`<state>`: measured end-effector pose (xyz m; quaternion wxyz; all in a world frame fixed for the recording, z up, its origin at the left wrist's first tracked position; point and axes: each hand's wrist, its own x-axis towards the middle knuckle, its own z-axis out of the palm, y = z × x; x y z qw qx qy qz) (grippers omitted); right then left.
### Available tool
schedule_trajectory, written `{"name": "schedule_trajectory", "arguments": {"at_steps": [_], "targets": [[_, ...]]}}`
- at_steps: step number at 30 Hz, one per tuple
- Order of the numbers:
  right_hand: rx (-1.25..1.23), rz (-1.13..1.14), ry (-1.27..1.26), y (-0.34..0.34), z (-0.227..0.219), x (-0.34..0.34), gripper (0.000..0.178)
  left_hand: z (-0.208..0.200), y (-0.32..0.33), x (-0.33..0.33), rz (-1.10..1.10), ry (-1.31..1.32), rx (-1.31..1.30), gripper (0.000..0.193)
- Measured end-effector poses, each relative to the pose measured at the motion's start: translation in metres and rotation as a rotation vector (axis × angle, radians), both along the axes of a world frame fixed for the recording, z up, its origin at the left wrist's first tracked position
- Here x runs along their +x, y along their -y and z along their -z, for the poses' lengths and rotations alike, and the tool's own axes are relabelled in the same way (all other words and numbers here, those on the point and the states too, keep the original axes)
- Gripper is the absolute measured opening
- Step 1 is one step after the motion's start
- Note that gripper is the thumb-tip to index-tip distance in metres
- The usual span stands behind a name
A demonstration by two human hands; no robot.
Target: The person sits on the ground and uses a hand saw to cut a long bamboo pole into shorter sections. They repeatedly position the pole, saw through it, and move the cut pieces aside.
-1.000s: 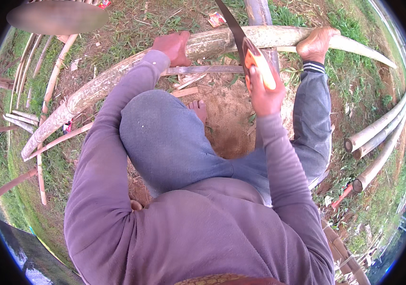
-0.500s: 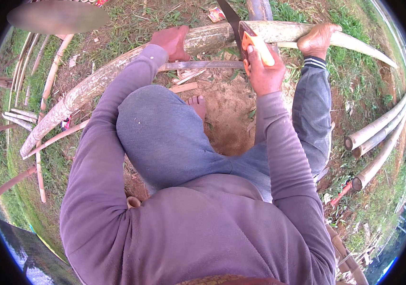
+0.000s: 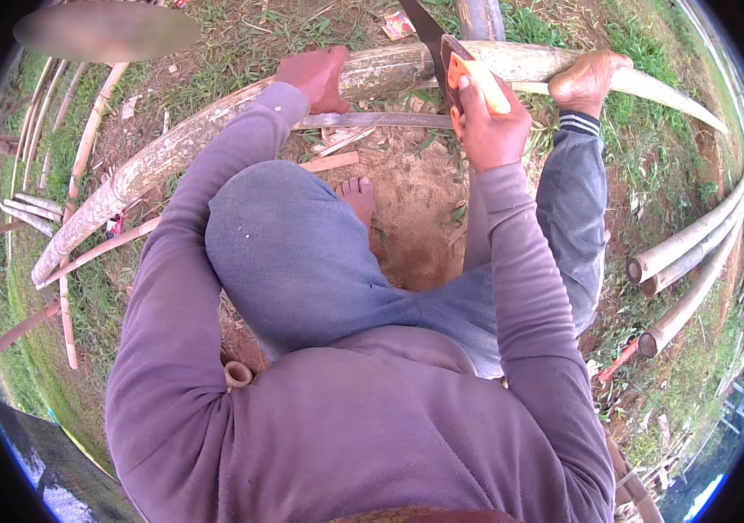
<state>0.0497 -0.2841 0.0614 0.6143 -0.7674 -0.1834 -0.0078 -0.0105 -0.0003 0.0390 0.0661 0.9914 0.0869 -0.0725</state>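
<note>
A thick bamboo pole point(image 3: 189, 135) lies crosswise in front of me, from the left side to the far right. My left hand point(image 3: 318, 78) is closed over its upper side, left of the saw. In my right hand point(image 3: 492, 126) is the orange handle of a hand saw point(image 3: 425, 33), its dark blade set across the pole. Whether the blade has cut in is hidden by the handle. My bare right foot point(image 3: 585, 80) presses on the pole to the right of the saw. Behind my left hand's side runs a thinner bamboo strip point(image 3: 381, 120).
Several cut bamboo poles point(image 3: 681, 253) lie at the right, near a red tool-like object point(image 3: 618, 359). More thin poles point(image 3: 84, 148) stand or lie at the left. Another pole point(image 3: 479, 19) passes under the thick one. A short hollow bamboo piece point(image 3: 237, 374) is beside my left elbow.
My right hand and the saw have shifted slightly right and toward me. My left hand keeps its place on the pole.
</note>
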Motion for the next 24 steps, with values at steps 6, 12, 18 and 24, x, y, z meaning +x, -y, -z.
{"name": "schedule_trajectory", "arguments": {"at_steps": [6,12,18,24], "targets": [[0.069,-0.020,-0.181,0.095,0.020,-0.101,0.048,-0.002,-0.008,-0.017,-0.074,-0.097,-0.023,0.100],[0.159,-0.028,-0.205,0.160,0.014,-0.162,0.048,0.002,0.000,-0.010,-0.054,-0.117,-0.005,0.092],[0.122,-0.011,-0.124,0.016,0.012,-0.022,0.036,0.001,-0.003,-0.009,-0.030,-0.007,-0.003,0.093],[0.008,-0.001,-0.186,0.147,0.018,-0.144,0.047,-0.004,-0.005,-0.018,-0.061,-0.049,-0.013,0.072]]}}
